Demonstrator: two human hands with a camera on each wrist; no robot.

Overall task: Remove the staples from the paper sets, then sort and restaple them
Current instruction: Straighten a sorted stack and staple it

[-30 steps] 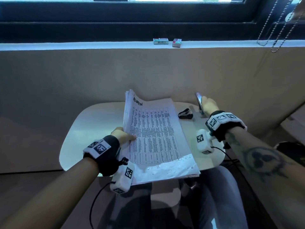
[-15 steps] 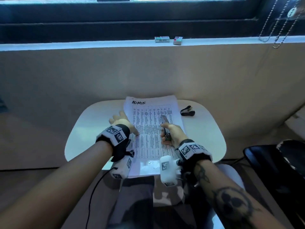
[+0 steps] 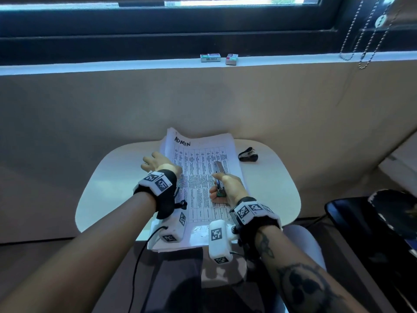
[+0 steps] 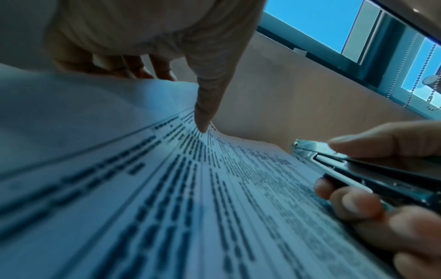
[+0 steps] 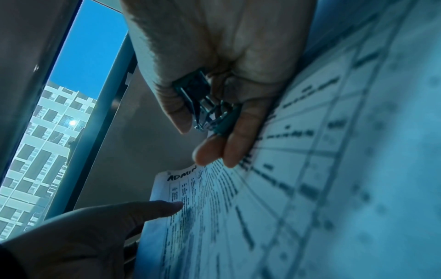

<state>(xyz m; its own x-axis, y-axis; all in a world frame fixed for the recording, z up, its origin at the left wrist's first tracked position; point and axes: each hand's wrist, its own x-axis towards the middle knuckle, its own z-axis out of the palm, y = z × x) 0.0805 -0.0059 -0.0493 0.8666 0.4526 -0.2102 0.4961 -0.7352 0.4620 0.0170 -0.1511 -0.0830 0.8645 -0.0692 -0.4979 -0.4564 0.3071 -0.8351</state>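
Note:
A stack of printed sheets (image 3: 198,181), headed ADMIN, lies on the small white table (image 3: 108,184). My left hand (image 3: 158,164) rests at the stack's left edge; its thumb (image 4: 205,113) presses on the top sheet and its fingers (image 4: 143,66) lie straight past the edge. Over the middle of the page my right hand (image 3: 225,187) grips a metal stapler (image 3: 219,171) that points away from me. In the right wrist view the stapler (image 5: 207,111) sits between my thumb and curled fingers. The sheets' far left corner (image 5: 171,175) curls up slightly.
A black staple remover (image 3: 247,154) lies on the table right of the sheets. Two small staple boxes (image 3: 210,57) (image 3: 231,59) sit on the window ledge beyond the wall. Bead chains (image 3: 370,32) hang at the upper right. A dark seat (image 3: 372,222) stands at my right.
My right hand has carried the stapler from the table's right side to above the middle of the page. The lifted sheets are laid flat, and my left hand has moved up the stack's left edge.

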